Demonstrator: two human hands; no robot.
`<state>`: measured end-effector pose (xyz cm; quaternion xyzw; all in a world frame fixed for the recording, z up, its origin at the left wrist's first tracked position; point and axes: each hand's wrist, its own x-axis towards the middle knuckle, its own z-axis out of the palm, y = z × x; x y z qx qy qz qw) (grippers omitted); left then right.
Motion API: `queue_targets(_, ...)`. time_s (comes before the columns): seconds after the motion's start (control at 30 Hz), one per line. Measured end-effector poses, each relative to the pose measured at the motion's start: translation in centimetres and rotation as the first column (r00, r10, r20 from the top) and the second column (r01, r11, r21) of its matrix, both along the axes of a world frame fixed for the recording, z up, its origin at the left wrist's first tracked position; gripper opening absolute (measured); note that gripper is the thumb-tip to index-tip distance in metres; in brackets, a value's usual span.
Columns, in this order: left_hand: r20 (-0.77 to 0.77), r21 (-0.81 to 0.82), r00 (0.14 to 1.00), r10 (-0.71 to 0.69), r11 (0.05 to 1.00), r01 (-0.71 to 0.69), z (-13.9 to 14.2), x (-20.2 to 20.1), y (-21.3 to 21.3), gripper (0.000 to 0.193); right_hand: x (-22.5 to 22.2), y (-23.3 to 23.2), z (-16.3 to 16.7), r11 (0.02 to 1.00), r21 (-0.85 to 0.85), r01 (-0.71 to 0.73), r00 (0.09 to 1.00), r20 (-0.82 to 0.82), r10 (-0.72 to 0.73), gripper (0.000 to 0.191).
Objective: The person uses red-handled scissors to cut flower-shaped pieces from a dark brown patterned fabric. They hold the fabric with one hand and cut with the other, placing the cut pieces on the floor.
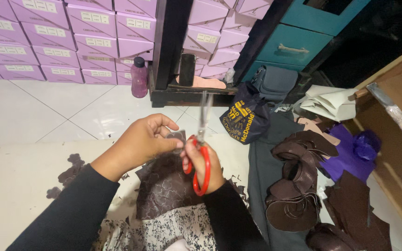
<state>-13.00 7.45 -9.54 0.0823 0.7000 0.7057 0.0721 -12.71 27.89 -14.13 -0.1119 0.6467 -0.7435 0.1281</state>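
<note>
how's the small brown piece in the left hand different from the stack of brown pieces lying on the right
The small brown piece is a single little cut-out pinched in the left hand beside the scissors that the right hand holds; the stack of brown pieces is many larger rounded pieces piled loose on the floor, untouched. The small piece is held up in the air; the stack lies flat and fanned. Both look like the same dark brown material.

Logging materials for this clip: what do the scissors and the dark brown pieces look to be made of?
Scissors: shiny metal blades, glossy red handles, likely plastic. Brown sheet under the hands: looks like leather or an imitation, faint sheen with an embossed pattern. Stacked brown cutouts: similar material, smooth, curling limply at the edges.
</note>
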Motion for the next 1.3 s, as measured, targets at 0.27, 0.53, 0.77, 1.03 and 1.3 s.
queue_targets(0.27, -0.149, -0.231, 0.988, -0.045, 0.973, 0.01, -0.4, 0.4, 0.5, 0.043, -0.5, 0.5, -0.3, 1.0, -0.021, -0.003, 0.999, 0.052, 0.005, 0.015)
queue_targets(0.53, 0.069, -0.061, 0.998, 0.003, 0.998, 0.001, -2.3, -0.4, 1.5, 0.019, -0.5, 0.4, -0.2, 0.971, -0.225, 0.084, 0.996, 0.008, -0.084, 0.012)
queue_targets(0.77, -0.002, 0.185, 0.989, 0.145, 0.972, -0.142, -3.4, -1.7, 0.7, 0.015, 0.1, -0.3, -0.9, 0.976, 0.218, -0.005, 0.998, -0.063, 0.019, 0.023)
queue_targets(1.03, 0.025, 0.288, 0.971, 0.238, 0.928, -0.235, -3.6, -2.1, 0.6, 0.012, 0.7, -1.1, -0.9, 0.906, 0.404, -0.13, 0.99, 0.006, 0.14, 0.044)
queue_targets(1.3, -0.04, 0.318, 0.958, 0.284, 0.912, -0.257, -3.1, -2.1, 0.9, 0.008, 0.7, -1.7, -1.2, 0.942, 0.318, -0.104, 0.993, -0.026, 0.118, 0.048)
